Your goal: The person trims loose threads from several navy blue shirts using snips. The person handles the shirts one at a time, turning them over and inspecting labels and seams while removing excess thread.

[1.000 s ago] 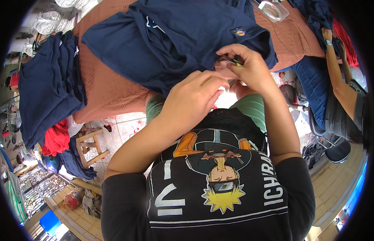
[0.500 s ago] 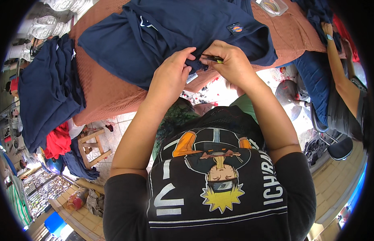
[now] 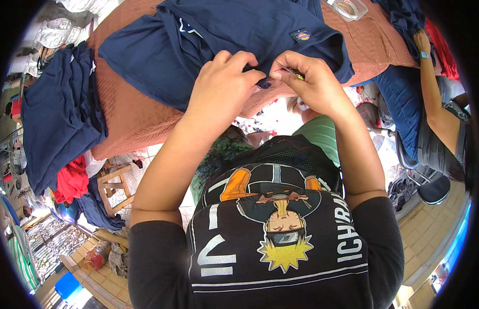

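Observation:
A navy garment (image 3: 239,36) with a small stitched label lies spread before me, its near edge bunched between my hands. The bent fingers of my left hand (image 3: 222,85) grip that bunched edge. My right hand (image 3: 315,82) is closed round small thread snips (image 3: 289,68) with a yellow part, mostly hidden in the palm. Its thumb and forefinger pinch together beside the bunched cloth. Whether they also hold a thread is too small to tell.
A brown textured cloth (image 3: 131,85) covers the table. Navy garments (image 3: 64,113) hang over its left end, near red cloth (image 3: 72,181) and a wooden stool (image 3: 113,188). A clear container (image 3: 352,10) stands far right. Another person's hand (image 3: 421,41) rests on navy cloth.
My left hand has curled its fingers in and shifted slightly right over the bunched edge. My right hand has turned and moved a little right, tilting the snips.

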Demonstrator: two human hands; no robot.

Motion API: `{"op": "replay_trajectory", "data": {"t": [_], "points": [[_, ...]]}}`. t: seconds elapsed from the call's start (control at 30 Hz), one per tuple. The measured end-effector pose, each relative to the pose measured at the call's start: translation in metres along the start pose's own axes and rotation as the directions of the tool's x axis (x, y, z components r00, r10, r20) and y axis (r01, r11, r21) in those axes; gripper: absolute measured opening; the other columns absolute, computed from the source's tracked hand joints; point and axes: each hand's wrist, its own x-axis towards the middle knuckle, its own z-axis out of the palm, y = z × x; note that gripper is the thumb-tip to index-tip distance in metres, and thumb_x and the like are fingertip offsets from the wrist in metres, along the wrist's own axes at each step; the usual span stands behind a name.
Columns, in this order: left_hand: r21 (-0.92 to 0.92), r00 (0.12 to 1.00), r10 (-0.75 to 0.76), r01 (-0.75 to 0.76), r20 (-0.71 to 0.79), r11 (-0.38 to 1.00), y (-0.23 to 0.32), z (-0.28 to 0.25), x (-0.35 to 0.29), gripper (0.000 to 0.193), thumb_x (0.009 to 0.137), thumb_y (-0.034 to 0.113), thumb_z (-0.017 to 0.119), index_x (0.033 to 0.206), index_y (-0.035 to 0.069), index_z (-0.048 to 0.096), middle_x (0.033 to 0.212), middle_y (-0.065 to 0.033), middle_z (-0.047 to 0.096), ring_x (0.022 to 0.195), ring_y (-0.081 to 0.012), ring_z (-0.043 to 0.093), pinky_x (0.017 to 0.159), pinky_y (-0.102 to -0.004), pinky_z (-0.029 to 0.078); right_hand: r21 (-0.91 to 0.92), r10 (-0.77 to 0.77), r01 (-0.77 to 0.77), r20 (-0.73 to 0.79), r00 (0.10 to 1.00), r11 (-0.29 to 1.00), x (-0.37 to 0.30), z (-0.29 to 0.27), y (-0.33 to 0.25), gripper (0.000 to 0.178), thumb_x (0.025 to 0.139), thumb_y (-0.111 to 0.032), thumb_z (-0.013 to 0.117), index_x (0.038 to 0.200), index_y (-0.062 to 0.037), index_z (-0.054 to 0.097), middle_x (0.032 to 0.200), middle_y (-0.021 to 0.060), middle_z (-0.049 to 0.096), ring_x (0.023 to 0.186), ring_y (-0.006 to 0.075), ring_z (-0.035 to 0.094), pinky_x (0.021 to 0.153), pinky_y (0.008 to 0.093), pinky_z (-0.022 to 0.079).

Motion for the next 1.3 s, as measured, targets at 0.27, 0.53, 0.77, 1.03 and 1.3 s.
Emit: {"op": "replay_trajectory", "data": {"t": [0.27, 0.53, 0.77, 1.03, 1.3], "points": [[-0.352, 0.982, -0.163, 0.187, 0.097, 0.917, -0.016, 0.030, 0.001, 0.012, 0.086, 0.013, 0.065, 0.096, 0.005, 0.066, 0.084, -0.0096, 0.069, 0.074, -0.0241, 0.068, 0.066, -0.0341, 0.053, 0.043, -0.072, 0.073, -0.042, 0.997, 0.996, 0.019, 0.012, 0.024, 0.014, 0.095, -0.008, 0.055, 0.106, -0.0037, 0.063, 0.084, 0.0009, 0.064, 0.076, 0.0067, 0.055, 0.071, 0.0239, 0.046], [-0.593, 0.906, -0.358, 0.419, 0.224, 0.688, -0.018, 0.029, 0.003, 0.011, 0.096, 0.013, 0.054, 0.099, 0.004, 0.060, 0.079, -0.0088, 0.069, 0.068, -0.0170, 0.068, 0.062, -0.0281, 0.052, 0.063, -0.096, 0.095, 0.014, 0.995, 0.993, 0.020, 0.012, 0.045, 0.017, 0.094, -0.008, 0.057, 0.108, -0.0018, 0.065, 0.091, 0.0007, 0.064, 0.079, 0.0083, 0.055, 0.072, 0.0244, 0.046], [-0.578, 0.889, -0.355, 0.457, 0.289, 0.676, -0.021, 0.026, 0.007, 0.011, 0.096, 0.013, 0.053, 0.101, 0.004, 0.060, 0.079, -0.0075, 0.069, 0.068, -0.0148, 0.068, 0.062, -0.0279, 0.052, -0.078, -0.213, 0.214, 0.025, 0.977, 0.974, 0.020, 0.012, 0.040, 0.014, 0.084, -0.008, 0.069, 0.095, -0.0008, 0.066, 0.085, 0.0112, 0.064, 0.079, 0.0232, 0.063, 0.073, 0.0326, 0.049], [-0.603, 0.845, -0.346, 0.534, 0.408, 0.592, -0.021, 0.017, 0.013, 0.014, 0.094, 0.013, 0.057, 0.101, 0.004, 0.065, 0.079, -0.0051, 0.069, 0.066, -0.0112, 0.066, 0.063, -0.0265, 0.052, -0.404, -0.365, 0.313, -0.057, 0.929, 0.860, 0.023, 0.014, 0.032, 0.021, 0.079, -0.005, 0.067, 0.099, -0.0037, 0.060, 0.094, 0.0119, 0.063, 0.084, 0.0357, 0.061, 0.071, 0.0418, 0.049], [-0.622, 0.896, -0.263, 0.438, 0.358, 0.648, -0.025, 0.022, 0.009, 0.015, 0.092, 0.011, 0.057, 0.101, 0.003, 0.066, 0.082, -0.0049, 0.070, 0.067, -0.0116, 0.066, 0.063, -0.0264, 0.052, -0.448, -0.399, 0.317, -0.098, 0.912, 0.836, 0.029, 0.017, 0.020, 0.022, 0.079, -0.005, 0.065, 0.100, -0.0046, 0.058, 0.097, 0.0109, 0.063, 0.087, 0.0357, 0.062, 0.071, 0.0430, 0.049]]}}
